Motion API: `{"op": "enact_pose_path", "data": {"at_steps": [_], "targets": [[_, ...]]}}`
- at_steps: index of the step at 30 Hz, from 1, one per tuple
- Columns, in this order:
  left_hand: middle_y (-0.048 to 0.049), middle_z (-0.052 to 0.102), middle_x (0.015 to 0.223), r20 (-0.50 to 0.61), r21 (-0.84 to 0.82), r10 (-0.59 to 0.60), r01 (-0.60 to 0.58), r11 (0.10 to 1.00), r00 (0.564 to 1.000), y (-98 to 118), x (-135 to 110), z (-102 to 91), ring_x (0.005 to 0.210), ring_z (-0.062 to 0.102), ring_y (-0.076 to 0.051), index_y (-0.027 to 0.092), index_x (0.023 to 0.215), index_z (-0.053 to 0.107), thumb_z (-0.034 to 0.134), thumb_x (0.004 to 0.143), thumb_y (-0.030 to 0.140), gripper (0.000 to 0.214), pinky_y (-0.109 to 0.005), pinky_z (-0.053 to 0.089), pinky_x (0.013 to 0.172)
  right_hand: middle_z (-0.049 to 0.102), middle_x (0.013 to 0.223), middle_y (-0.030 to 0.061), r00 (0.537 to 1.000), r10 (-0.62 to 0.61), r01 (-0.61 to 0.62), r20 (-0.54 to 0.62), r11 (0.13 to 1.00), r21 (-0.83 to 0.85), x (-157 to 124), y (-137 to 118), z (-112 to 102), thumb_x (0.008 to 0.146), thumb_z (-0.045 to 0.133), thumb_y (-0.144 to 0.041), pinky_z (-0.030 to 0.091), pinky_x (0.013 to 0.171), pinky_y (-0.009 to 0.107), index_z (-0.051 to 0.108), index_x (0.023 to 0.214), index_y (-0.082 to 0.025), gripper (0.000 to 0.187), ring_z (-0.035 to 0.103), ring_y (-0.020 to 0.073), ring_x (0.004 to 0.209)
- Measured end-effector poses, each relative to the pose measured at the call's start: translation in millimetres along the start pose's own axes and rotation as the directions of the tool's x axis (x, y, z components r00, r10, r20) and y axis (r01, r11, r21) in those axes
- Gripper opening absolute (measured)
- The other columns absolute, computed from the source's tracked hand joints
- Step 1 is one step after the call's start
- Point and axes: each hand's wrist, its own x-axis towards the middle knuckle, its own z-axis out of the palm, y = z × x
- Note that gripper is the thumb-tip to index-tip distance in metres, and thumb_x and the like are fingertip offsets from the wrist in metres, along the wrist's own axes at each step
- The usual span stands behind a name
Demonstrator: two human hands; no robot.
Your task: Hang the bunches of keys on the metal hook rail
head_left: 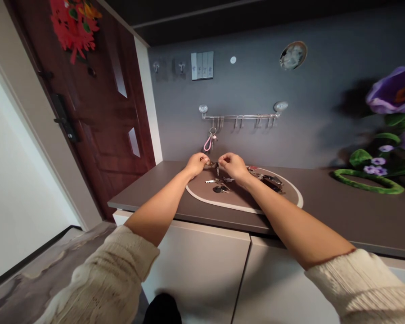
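Above a brown oval mat with a pale rim (222, 205), my left hand (196, 164) and my right hand (233, 166) face each other, both closed in a pinch. Between their fingertips hangs a small bunch of keys (218, 170); the left fingers grip one end of it and the right fingers the other. Loose keys (219, 189) lie on the mat just below. More keys and dark fobs (272, 181) are spread to the right, partly behind my right forearm. A pink strap keyring (208, 143) hangs from the rail behind my hands.
A clear hook rail (241, 117) is fixed to the grey wall, with several hooks. Purple artificial flowers (393, 96) with a green base stand on the counter (327, 216) at right. White cabinet doors (202, 256) are below. A dark red door (104, 103) is at left.
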Motion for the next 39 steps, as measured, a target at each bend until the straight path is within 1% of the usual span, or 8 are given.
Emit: {"op": "enact_pose_path", "data": {"at_steps": [6,10,16,21,25,31,35,39], "targets": [[-0.0017,0.061,0.070,0.010,-0.212,-0.047,0.048,0.976,0.999,6,1,-2.8,0.064,0.051,-0.008,0.013,0.070,0.057,0.045,0.079,0.016,0.015,-0.023,0.039,0.070,0.063,0.077,0.0028,1.000,-0.020,0.019,0.009,0.999,0.029,1,3,2,0.071,0.054,-0.022,0.040,0.069,0.024,0.059,0.077,-0.016,0.010,0.055,0.0115,0.069],[-0.0018,0.062,0.077,0.042,-0.322,-0.107,0.115,0.940,0.993,7,3,-5.1,0.064,0.051,-0.007,0.014,0.077,0.059,0.046,0.080,0.019,0.015,-0.022,0.039,0.066,0.063,0.077,0.0027,0.997,-0.061,0.058,0.038,0.995,0.083,2,4,5,0.070,0.057,-0.025,0.041,0.068,0.025,0.059,0.082,-0.017,0.015,0.055,0.0113,0.068],[-0.0031,0.062,0.081,0.089,-0.548,-0.146,0.171,0.819,0.985,8,3,-5.0,0.063,0.050,-0.005,0.013,0.082,0.060,0.050,0.080,0.019,0.012,-0.017,0.036,0.055,0.059,0.077,0.0031,0.991,-0.133,0.133,0.003,0.989,0.071,0,1,6,0.066,0.062,-0.035,0.040,0.070,0.026,0.058,0.075,-0.016,0.022,0.052,0.0129,0.072],[-0.0019,0.060,0.074,0.152,-0.651,-0.107,0.181,0.737,0.983,13,0,-5.0,0.058,0.050,-0.003,0.011,0.079,0.060,0.054,0.078,0.017,0.009,-0.015,0.035,0.051,0.056,0.077,0.0030,0.986,-0.164,0.165,-0.032,0.986,0.022,-2,-3,5,0.066,0.062,-0.036,0.039,0.071,0.027,0.059,0.073,-0.016,0.021,0.050,0.0132,0.072],[-0.0011,0.059,0.069,0.174,-0.654,-0.098,0.189,0.732,0.980,14,-1,-5.8,0.051,0.046,-0.003,0.011,0.080,0.061,0.057,0.075,0.020,0.011,-0.016,0.034,0.048,0.056,0.077,0.0035,0.983,-0.171,0.169,-0.074,0.985,-0.033,-3,-5,3,0.071,0.057,-0.027,0.038,0.071,0.026,0.061,0.071,-0.016,0.011,0.049,0.0128,0.071],[-0.0014,0.061,0.072,0.126,-0.641,-0.164,0.206,0.739,0.978,11,1,-4.8,0.053,0.048,-0.004,0.013,0.086,0.060,0.060,0.073,0.021,0.015,-0.018,0.037,0.050,0.060,0.077,0.0047,0.979,-0.163,0.163,-0.125,0.987,-0.010,2,0,1,0.072,0.056,-0.030,0.038,0.073,0.028,0.065,0.071,-0.018,0.015,0.052,0.0156,0.076],[-0.0017,0.061,0.071,0.066,-0.565,-0.195,0.198,0.801,0.979,5,4,-2.4,0.053,0.048,-0.004,0.013,0.083,0.060,0.060,0.071,0.022,0.015,-0.017,0.036,0.049,0.063,0.076,0.0046,0.989,-0.083,0.091,-0.123,0.994,0.060,6,3,-2,0.071,0.057,-0.030,0.039,0.071,0.028,0.064,0.068,-0.017,0.015,0.054,0.0157,0.073],[-0.0018,0.060,0.072,-0.048,-0.407,-0.226,0.187,0.894,0.973,1,6,-2.2,0.053,0.045,-0.004,0.014,0.079,0.059,0.058,0.072,0.031,0.018,-0.016,0.033,0.048,0.064,0.070,0.0028,0.993,0.071,-0.051,-0.091,0.978,0.201,6,2,-5,0.070,0.056,-0.030,0.040,0.065,0.026,0.063,0.067,-0.017,0.015,0.054,0.0136,0.064]]}}
